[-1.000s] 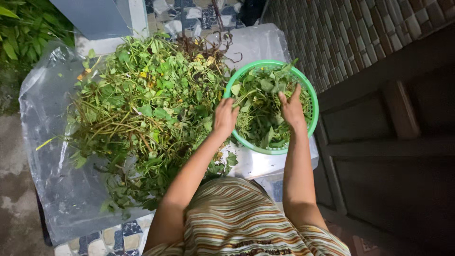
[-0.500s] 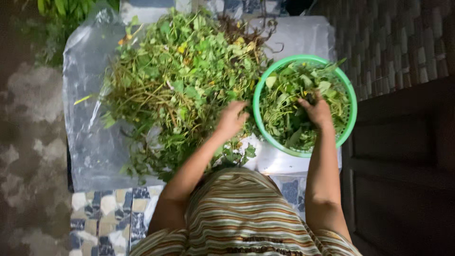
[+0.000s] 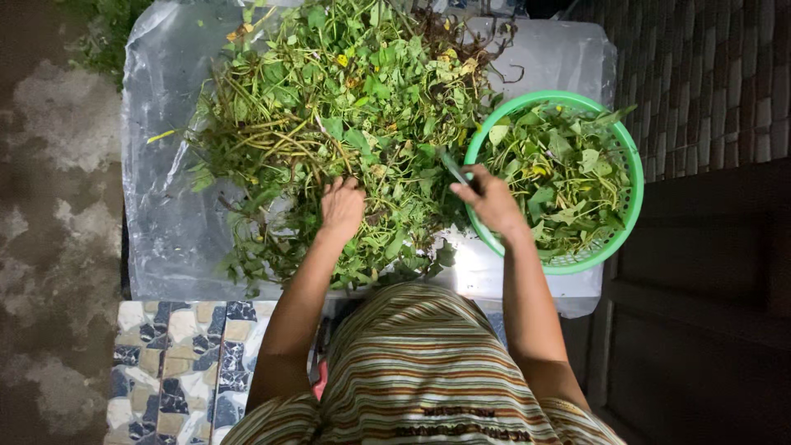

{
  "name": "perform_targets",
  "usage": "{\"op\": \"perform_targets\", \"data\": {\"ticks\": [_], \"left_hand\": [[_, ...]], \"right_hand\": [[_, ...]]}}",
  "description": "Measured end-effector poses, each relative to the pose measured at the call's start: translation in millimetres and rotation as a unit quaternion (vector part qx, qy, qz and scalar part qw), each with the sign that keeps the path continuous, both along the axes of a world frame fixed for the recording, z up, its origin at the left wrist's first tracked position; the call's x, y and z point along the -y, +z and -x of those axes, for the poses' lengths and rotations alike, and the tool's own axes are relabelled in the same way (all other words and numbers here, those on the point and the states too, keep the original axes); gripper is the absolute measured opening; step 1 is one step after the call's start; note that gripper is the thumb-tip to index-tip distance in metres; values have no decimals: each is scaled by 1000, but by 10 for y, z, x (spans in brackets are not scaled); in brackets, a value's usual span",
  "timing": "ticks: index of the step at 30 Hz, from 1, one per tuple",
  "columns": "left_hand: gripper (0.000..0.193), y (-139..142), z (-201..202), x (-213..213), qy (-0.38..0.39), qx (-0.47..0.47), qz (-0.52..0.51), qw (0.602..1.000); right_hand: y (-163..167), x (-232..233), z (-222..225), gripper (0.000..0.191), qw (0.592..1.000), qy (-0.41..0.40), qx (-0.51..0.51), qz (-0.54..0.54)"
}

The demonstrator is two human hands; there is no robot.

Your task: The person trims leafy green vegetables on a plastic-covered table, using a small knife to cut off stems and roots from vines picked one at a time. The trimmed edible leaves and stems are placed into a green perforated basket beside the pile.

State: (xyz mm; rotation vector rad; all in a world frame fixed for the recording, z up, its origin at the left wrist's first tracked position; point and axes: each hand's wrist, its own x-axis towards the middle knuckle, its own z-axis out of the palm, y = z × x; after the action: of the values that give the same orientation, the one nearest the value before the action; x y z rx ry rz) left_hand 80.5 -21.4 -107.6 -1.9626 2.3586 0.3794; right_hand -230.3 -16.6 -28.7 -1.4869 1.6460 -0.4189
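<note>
A big pile of leafy green stems [image 3: 329,124] lies on a clear plastic sheet [image 3: 165,206]. My left hand [image 3: 342,206] rests palm down on the near side of the pile, fingers curled into the stems. My right hand [image 3: 490,198] sits at the left rim of a round green basket [image 3: 633,173] and pinches a thin green stem that points up and left. Plucked green leaves [image 3: 560,173] fill the basket.
The plastic sheet covers a white surface [image 3: 527,280] under the basket. Patterned tiles [image 3: 173,363] lie at lower left, rough concrete ground [image 3: 58,247] to the left, a brick wall [image 3: 709,74] at upper right. My striped garment [image 3: 428,371] fills the bottom.
My right hand has come out of the basket to its left rim and now pinches a stem. My left hand has slid left onto the pile. The view has shifted.
</note>
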Motion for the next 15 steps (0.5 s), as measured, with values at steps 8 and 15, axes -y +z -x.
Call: {"op": "perform_targets", "data": {"ticks": [8, 15], "left_hand": [[21, 835, -167, 249, 177, -299, -69, 935], [23, 1498, -181, 356, 121, -443, 139, 877]], "right_hand": [[118, -119, -59, 40, 972, 9, 202, 123], [566, -232, -232, 43, 911, -37, 399, 99]]}}
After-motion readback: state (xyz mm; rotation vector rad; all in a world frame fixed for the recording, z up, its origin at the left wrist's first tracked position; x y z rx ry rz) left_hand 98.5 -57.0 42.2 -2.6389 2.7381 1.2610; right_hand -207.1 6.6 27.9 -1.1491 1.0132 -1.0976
